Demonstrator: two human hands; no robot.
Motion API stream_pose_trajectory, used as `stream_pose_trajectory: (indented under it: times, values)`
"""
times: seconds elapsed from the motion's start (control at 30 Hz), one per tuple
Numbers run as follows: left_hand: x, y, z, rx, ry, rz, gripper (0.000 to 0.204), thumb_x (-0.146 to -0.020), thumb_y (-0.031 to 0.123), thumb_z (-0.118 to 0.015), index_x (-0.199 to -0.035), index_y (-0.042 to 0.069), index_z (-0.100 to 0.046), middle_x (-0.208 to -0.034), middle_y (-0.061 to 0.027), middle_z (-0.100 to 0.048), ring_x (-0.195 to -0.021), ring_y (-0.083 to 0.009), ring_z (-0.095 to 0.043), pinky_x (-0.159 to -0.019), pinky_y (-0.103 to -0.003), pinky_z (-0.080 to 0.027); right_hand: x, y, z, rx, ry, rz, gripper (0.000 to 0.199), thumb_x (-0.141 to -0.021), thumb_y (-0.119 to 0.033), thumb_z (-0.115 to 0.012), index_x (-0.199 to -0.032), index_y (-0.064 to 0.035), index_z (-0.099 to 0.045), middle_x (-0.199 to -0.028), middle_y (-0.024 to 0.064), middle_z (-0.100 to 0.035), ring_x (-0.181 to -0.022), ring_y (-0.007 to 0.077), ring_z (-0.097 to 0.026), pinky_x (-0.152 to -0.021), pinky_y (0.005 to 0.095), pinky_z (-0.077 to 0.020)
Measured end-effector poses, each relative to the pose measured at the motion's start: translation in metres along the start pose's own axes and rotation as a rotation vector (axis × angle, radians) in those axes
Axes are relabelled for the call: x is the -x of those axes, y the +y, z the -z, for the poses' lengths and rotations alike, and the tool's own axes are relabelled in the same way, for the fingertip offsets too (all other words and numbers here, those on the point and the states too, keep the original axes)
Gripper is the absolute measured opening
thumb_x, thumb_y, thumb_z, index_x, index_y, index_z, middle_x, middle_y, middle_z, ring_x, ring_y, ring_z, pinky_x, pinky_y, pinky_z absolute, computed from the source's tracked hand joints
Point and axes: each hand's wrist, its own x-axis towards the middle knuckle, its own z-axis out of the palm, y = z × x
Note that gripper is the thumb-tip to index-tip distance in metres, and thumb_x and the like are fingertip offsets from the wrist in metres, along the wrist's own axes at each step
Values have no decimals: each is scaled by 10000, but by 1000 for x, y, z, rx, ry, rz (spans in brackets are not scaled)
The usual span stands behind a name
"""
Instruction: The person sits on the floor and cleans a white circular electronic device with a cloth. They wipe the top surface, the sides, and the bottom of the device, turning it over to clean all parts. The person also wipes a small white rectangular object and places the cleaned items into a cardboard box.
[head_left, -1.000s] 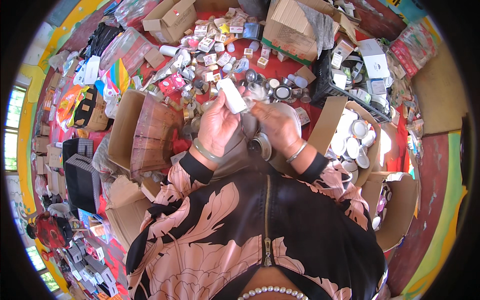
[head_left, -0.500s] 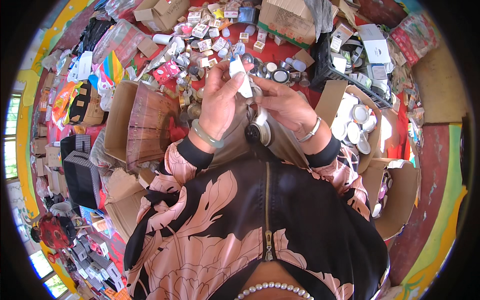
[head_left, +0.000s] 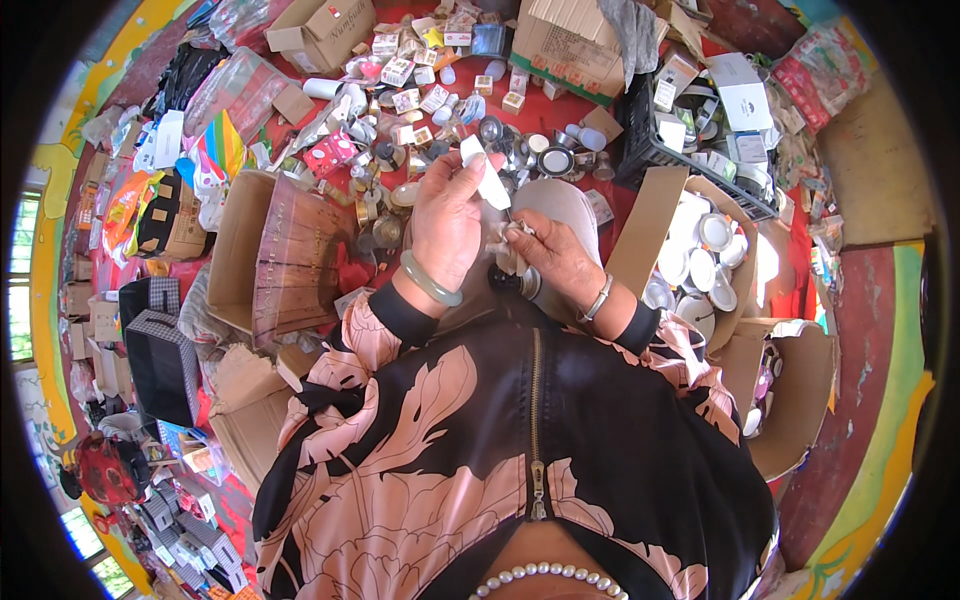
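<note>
White tube [head_left: 488,180], likely light and stiff, is being pinched mid-body by left hand [head_left: 445,225]; right hand [head_left: 548,255] below the tube is being closed on a crumpled wipe [head_left: 508,245].

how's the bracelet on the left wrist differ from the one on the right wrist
The bangle on the left wrist is thick, smooth and pale green, like stone; the bracelet on the right wrist is thin and silvery, like metal. The green one sits below the left hand, which holds a white tube; the silver one sits below the right hand, which pinches a crumpled wrapper. Both sit just above dark cuffs.
</note>
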Motion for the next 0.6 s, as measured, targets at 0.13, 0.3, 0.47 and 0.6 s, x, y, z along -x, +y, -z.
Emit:
stream_pose_trajectory:
  times: [0.13, 0.3, 0.47, 0.6]
  values:
    - [-4, 2, -3, -51, 16, -12, 257, -903, 153, -556, -1109, 6, -514, -1025, -139, -624, -1015, -216, -576, -899, -334, -423, 6, -1, 0, -11, -20, 13, 167, -914, -199, -539, -1003, -57, -552, -717, 59, -573, -676, 104, -527, -624, 297, -450]
    - [-13, 12, -12, 19, -53, 62, 313, -921, 279, -551, -1029, -14, -523, -1027, -99, -592, -986, -148, -548, -896, -294, -409, 0, -33, 6, -442, 73, 36, 151, -924, -149, -534, -1035, -53, -570, -877, -8, -606, -795, 88, -547, -704, 247, -459]
    - [-26, 3, 20, -748, -328, 29, 478, -972, 395, -376, -1256, 16, -443, -1203, -111, -535, -1138, -201, -500, -999, -337, -370, -17, -100, 50, -935, -2, 138, 261, -908, -128, -535, -1131, 7, -538, -1033, 81, -628, -913, 155, -607, -812, 279, -473]
    - [-14, -24, 10, -11, -433, 267, 809, -813, 659, -432, -1364, 73, -337, -1347, -111, -420, -1216, -254, -443, -1031, -485, -307, -25, -146, 55, -1113, 29, 155, 306, -935, -204, -446, -1133, 21, -510, -1016, 122, -612, -873, 210, -600, -764, 343, -467]
